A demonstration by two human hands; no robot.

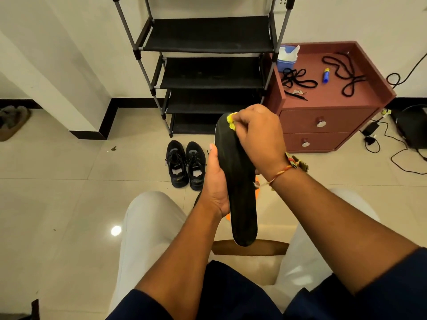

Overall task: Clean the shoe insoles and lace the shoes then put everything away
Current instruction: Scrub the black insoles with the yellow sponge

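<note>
Left hand [216, 188] grips long black foam insole [240, 192] mid-length, held above lap. Right hand [256, 137] pinches crumpled yellow cloth [231, 121], pressed on insole's toe end, wrist bent down.

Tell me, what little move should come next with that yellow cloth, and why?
Probably a wipe down toward the heel. The right hand presses the yellow cloth on the toe end of the black insole, which the left hand holds upright, so most of its length lies below the cloth.

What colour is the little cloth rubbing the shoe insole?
Yellow. The cloth shows in the head view, bunched under the right hand.
</note>
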